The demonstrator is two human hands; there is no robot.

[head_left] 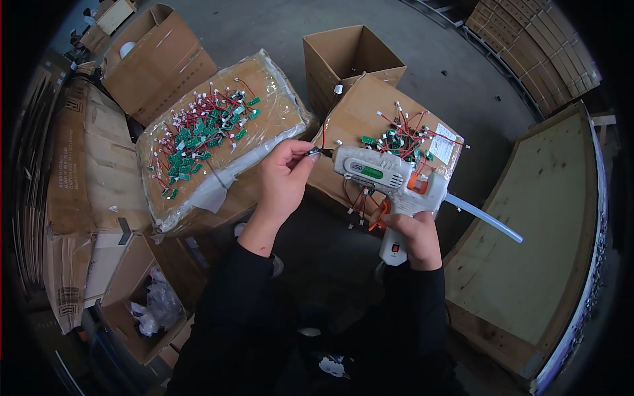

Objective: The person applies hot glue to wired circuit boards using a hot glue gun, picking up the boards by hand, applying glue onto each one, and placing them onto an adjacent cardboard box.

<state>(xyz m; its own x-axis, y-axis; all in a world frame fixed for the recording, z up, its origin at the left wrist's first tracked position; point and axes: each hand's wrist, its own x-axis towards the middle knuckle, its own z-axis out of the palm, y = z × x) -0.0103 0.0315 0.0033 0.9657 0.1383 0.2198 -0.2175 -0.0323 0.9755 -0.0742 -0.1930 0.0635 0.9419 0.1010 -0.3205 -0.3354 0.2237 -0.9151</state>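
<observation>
My right hand [417, 234] is wrapped round the handle of a white hot glue gun [370, 170] with an orange trigger. A pale glue stick [485, 218] sticks out of its back end. Its nozzle points left, close to the fingertips of my left hand [285, 173]. Those fingers pinch a small circuit board [314, 152], from which a red wire with a white connector [338, 89] runs upward. Whether the nozzle touches the board I cannot tell. Behind the gun, a pile of green circuit boards with red wires [399, 135] lies on a cardboard box [350, 119].
At left, a larger heap of green boards [205, 132] covers part of a plastic-wrapped carton [271, 86]. Open cardboard boxes stand behind [353, 56] and at lower left, the latter holding a clear plastic bag [158, 303]. A wooden panel [522, 244] leans at right.
</observation>
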